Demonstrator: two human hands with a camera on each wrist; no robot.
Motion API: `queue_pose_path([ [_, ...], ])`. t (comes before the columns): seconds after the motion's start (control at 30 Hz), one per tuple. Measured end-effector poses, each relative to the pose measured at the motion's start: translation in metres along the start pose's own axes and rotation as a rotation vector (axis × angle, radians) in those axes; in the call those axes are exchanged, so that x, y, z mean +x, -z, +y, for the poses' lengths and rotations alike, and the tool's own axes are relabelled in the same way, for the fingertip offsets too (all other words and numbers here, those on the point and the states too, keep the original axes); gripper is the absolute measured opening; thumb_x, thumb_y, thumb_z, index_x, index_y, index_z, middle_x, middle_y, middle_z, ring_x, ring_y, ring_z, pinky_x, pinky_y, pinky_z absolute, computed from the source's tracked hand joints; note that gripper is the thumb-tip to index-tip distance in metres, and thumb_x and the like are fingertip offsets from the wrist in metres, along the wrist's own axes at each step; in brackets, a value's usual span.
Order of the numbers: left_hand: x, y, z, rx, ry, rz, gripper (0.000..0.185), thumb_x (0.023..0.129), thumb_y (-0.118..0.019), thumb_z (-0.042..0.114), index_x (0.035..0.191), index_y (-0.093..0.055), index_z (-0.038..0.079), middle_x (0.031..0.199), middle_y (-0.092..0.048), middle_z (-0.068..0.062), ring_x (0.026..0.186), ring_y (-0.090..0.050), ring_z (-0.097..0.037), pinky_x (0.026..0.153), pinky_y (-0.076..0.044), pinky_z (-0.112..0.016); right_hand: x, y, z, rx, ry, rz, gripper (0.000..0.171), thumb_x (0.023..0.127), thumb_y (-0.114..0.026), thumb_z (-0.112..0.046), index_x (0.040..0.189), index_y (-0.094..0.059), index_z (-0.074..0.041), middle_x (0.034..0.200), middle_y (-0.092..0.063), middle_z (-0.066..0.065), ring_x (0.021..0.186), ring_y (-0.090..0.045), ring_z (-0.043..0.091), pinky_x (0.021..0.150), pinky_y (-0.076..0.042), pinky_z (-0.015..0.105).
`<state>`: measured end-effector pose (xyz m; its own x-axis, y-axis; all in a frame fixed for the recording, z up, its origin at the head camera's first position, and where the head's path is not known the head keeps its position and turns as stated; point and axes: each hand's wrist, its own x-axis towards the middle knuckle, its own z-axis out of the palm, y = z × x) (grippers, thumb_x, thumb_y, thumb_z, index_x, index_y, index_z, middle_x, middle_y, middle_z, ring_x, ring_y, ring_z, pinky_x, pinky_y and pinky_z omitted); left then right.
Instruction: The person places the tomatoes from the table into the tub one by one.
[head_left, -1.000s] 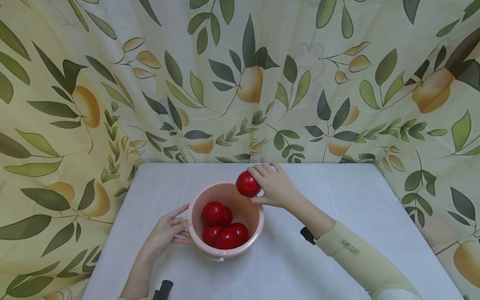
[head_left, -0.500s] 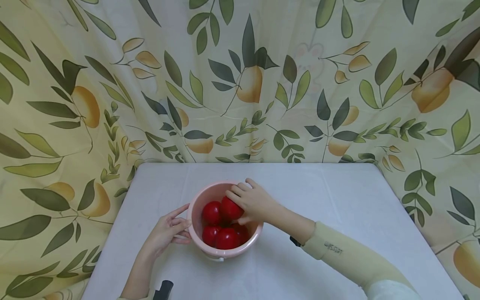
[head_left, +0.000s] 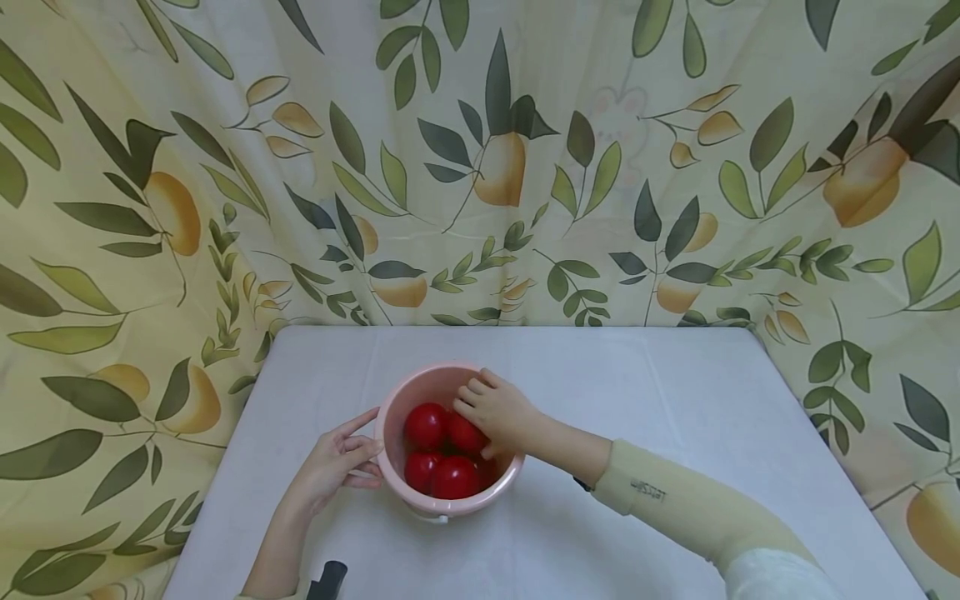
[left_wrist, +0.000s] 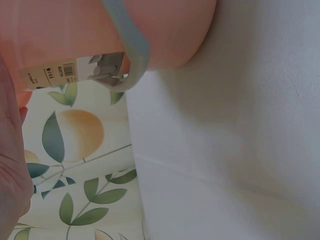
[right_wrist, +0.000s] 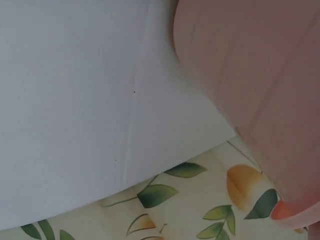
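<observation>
In the middle of the frame, the pink bucket (head_left: 450, 433) sits on the white table (head_left: 675, 417). The left hand (head_left: 333, 467), fingers straight, steadies its side. The right hand (head_left: 498, 412) curls round a red ball (head_left: 467, 435) inside (others lie beside it).

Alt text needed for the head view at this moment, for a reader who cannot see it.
A right hand reaches into a pink bucket of red tomatoes, fingers curled over one, while the left hand rests against the bucket's outer side. The bucket stands on a white table before a leaf-and-fruit curtain.
</observation>
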<state>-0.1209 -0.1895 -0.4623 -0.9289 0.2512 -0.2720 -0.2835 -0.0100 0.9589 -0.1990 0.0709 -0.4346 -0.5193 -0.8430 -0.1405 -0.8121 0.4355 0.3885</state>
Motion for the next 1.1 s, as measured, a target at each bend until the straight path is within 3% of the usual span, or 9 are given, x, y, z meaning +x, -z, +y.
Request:
queue_pose_path([
  [0.17, 0.0002, -0.0007, 0.0002, -0.001, -0.002, 0.000, 0.066, 0.087, -0.062, 0.012, 0.143, -0.027, 0.005, 0.080, -0.066, -0.001, 0.065, -0.065, -0.015, 0.066, -0.057, -0.037, 0.0037, -0.0031, -0.0030, -0.066, 0.024, -0.034, 0.080, 0.058, -0.073, -0.061, 0.124, -0.053, -0.021, 0.117, -0.056, -0.003, 0.109, -0.044, 0.016, 0.099, -0.032, 0.035],
  [0.67, 0.0009, -0.0023, 0.0004, 0.006, 0.001, 0.002, 0.066, 0.087, -0.062, 0.013, 0.143, -0.028, 0.006, 0.082, -0.066, -0.003, 0.065, -0.065, -0.015, 0.066, -0.057, -0.037, 0.0086, -0.0076, -0.0064, -0.117, -0.002, -0.118, 0.076, 0.061, -0.075, -0.055, 0.125, -0.055, -0.022, 0.120, -0.057, -0.005, 0.113, -0.046, 0.014, 0.109, -0.026, 0.036],
  [0.97, 0.0019, -0.0026, 0.0006, -0.006, 0.002, 0.004, 0.066, 0.086, -0.062, 0.012, 0.142, -0.028, 0.004, 0.081, -0.066, -0.003, 0.065, -0.065, -0.015, 0.065, -0.057, -0.037, 0.0090, -0.0098, -0.0063, -0.090, -0.002, -0.089, 0.075, 0.059, -0.077, -0.054, 0.123, -0.056, -0.021, 0.118, -0.059, -0.005, 0.110, -0.047, 0.015, 0.106, -0.027, 0.037],
  [1.1, 0.0010, -0.0024, 0.0015, 0.000, 0.004, 0.004, 0.066, 0.087, -0.063, 0.013, 0.142, -0.028, 0.004, 0.081, -0.066, -0.003, 0.065, -0.066, -0.015, 0.066, -0.057, -0.037, 0.0080, -0.0078, -0.0029, 0.004, 0.002, -0.044, 0.074, 0.060, -0.077, -0.052, 0.123, -0.056, -0.020, 0.116, -0.059, -0.003, 0.109, -0.046, 0.016, 0.103, -0.029, 0.038],
])
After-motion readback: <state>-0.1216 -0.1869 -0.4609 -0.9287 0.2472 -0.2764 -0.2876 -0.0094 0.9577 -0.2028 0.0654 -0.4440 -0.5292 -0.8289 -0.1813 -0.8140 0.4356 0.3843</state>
